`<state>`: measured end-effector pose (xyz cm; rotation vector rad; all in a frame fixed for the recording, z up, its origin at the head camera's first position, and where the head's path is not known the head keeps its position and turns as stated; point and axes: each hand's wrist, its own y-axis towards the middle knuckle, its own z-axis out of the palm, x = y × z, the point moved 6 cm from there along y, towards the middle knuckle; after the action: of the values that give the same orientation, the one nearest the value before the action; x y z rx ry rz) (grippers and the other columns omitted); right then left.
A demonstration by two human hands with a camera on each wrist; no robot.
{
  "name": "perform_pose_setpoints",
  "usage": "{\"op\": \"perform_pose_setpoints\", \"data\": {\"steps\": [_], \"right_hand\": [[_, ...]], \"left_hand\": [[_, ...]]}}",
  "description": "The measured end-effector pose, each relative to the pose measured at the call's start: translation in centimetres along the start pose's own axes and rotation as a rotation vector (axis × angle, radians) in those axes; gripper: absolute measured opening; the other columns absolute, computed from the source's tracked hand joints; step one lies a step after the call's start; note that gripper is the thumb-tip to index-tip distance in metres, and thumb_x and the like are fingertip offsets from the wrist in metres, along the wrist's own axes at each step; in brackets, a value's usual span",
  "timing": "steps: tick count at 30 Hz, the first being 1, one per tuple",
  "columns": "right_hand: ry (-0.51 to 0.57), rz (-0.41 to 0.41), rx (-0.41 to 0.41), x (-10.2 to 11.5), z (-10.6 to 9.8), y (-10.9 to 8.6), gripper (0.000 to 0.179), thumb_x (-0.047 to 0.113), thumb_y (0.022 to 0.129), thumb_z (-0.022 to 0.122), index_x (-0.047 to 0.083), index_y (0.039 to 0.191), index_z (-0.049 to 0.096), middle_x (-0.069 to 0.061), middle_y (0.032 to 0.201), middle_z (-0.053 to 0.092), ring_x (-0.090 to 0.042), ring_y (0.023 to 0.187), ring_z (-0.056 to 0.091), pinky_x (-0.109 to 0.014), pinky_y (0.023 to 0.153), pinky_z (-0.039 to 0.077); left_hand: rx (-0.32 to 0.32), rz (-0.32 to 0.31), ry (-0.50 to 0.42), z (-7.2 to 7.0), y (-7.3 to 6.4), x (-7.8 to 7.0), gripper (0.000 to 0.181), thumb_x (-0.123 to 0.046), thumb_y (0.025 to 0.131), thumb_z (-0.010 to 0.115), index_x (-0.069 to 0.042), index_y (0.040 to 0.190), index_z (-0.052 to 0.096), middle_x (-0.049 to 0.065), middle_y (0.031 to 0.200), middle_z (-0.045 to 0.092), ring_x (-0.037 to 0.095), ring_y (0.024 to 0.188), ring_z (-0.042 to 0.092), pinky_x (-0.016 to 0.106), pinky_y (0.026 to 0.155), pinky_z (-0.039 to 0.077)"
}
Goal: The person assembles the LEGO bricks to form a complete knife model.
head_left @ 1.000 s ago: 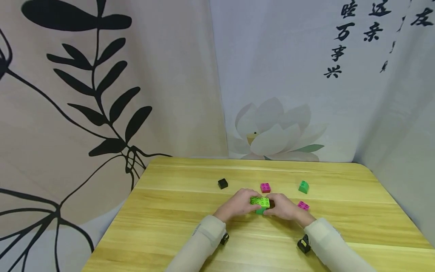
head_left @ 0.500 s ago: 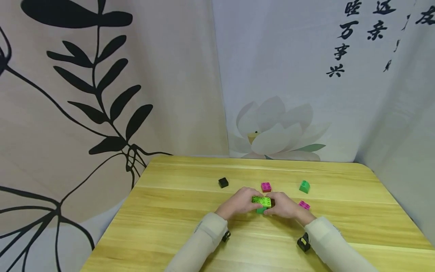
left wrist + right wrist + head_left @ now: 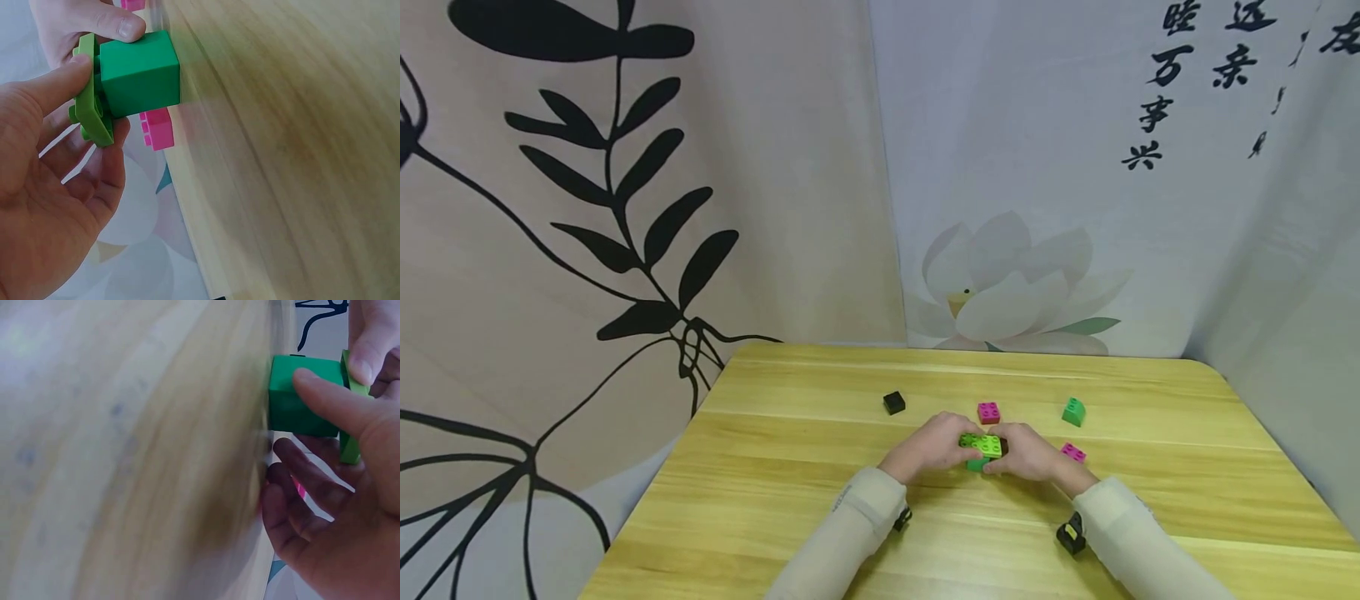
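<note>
My left hand [image 3: 934, 444] pinches a lime-green flat building brick [image 3: 94, 94] between thumb and fingers. Below it stands a green building block [image 3: 140, 72] on the table, gripped by my right hand [image 3: 1028, 452], whose thumb lies along its side in the right wrist view. The lime brick overhangs the block and leans at an angle to it, with a narrow gap and studs showing between them in the left wrist view. Beside the right fingers in the head view is a small dark patch that I cannot identify.
On the wooden table [image 3: 760, 467] lie a black brick [image 3: 894, 402] at the back left, a pink brick [image 3: 988, 412] just behind the hands, a green sloped brick [image 3: 1073, 412] at the back right and another pink brick [image 3: 1073, 452] near the right wrist. Printed curtains [image 3: 805, 183] hang behind.
In the head view the lime-green brick has shifted slightly to the right with my left hand. My right hand stays almost still at the green block.
</note>
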<state>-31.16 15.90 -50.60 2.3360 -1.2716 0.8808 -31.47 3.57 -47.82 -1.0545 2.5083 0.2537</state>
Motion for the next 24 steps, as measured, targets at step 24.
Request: {"op": "perform_pose_setpoints", "data": {"steps": [24], "right_hand": [[-0.003, 0.021, -0.011, 0.06, 0.10, 0.05, 0.028, 0.017, 0.077, 0.079, 0.009, 0.098, 0.063, 0.005, 0.083, 0.058, -0.011, 0.072, 0.052, -0.026, 0.061, 0.045]], "left_hand": [[-0.084, -0.103, -0.057, 0.23, -0.34, 0.50, 0.037, -0.033, 0.081, 0.075, -0.016, 0.114, 0.069, -0.007, 0.106, 0.068, 0.000, 0.079, 0.056, 0.015, 0.069, 0.044]]}}
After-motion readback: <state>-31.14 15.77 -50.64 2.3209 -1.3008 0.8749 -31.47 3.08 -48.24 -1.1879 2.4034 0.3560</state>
